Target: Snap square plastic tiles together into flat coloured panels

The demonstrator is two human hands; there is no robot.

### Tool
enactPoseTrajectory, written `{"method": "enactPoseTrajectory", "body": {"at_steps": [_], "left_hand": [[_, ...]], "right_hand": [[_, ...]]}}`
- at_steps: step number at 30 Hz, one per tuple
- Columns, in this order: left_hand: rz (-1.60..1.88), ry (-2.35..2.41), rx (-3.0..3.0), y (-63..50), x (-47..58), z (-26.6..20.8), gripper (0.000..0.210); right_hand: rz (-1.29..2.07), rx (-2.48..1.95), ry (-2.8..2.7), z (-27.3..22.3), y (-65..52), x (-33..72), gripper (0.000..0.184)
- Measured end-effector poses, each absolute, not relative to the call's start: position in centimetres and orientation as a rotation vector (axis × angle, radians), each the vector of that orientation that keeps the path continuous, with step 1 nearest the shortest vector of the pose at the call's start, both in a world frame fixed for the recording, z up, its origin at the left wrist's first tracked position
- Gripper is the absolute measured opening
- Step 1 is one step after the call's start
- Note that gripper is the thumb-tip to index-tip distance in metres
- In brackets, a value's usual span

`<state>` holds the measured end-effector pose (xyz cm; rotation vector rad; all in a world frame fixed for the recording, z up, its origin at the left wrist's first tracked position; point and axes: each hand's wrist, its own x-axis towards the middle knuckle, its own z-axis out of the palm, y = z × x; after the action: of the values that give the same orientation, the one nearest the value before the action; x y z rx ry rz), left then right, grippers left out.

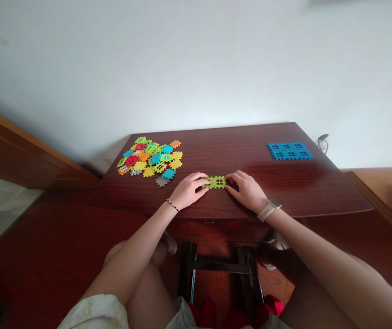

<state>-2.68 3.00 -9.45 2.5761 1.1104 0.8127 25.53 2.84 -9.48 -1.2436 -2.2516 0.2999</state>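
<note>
Two joined lime-green interlocking tiles (215,183) lie on the table near its front edge, with a window cut-out in the right one. My left hand (192,188) grips their left end, thumb in front and fingers behind, covering part of that tile. At the right end, my right hand (246,188) pinches the edge between thumb and fingers. To the left lies a loose pile of interlocking tiles (148,157) in green, yellow, orange, red, blue and grey. A grey tile (162,182) is the one nearest my left hand.
A flat blue panel of joined window tiles (289,151) rests on the right of the dark wooden table (223,146). A white wall rises behind. A black cable (322,142) hangs past the right edge. A dark stool frame (219,266) stands below, between my legs.
</note>
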Motion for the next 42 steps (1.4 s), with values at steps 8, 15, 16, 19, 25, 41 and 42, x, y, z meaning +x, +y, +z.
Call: {"method": "enactPoseTrajectory", "body": {"at_steps": [8, 15, 16, 19, 25, 41, 42], "left_hand": [[0.806, 1.112, 2.575, 3.1, -2.5, -9.3, 0.021], [0.917, 1.129, 2.556, 3.3, -1.9, -9.6, 0.012], [0.928, 1.131, 2.551, 3.4, -1.8, -9.7, 0.011], [0.938, 1.131, 2.546, 3.6, -1.6, -9.6, 0.009], [0.946, 1.121, 2.535, 3.8, -1.4, -9.4, 0.013], [0.965, 1.077, 2.516, 3.9, -1.1, -9.5, 0.016], [0.966, 1.076, 2.517, 3.9, -1.1, -9.5, 0.017]], "right_hand": [[0.304, -1.25, -2.253, -9.3, 2.8, 25.5, 0.018], [0.326, -1.231, -2.237, -9.5, 2.9, 25.5, 0.017], [0.329, -1.228, -2.233, -9.5, 2.9, 25.5, 0.017], [0.331, -1.221, -2.219, -9.6, 3.0, 25.6, 0.017], [0.335, -1.216, -2.206, -9.7, 3.0, 25.6, 0.016], [0.345, -1.205, -2.203, -9.8, 3.0, 25.6, 0.015], [0.347, -1.205, -2.203, -9.8, 3.0, 25.6, 0.015]]}}
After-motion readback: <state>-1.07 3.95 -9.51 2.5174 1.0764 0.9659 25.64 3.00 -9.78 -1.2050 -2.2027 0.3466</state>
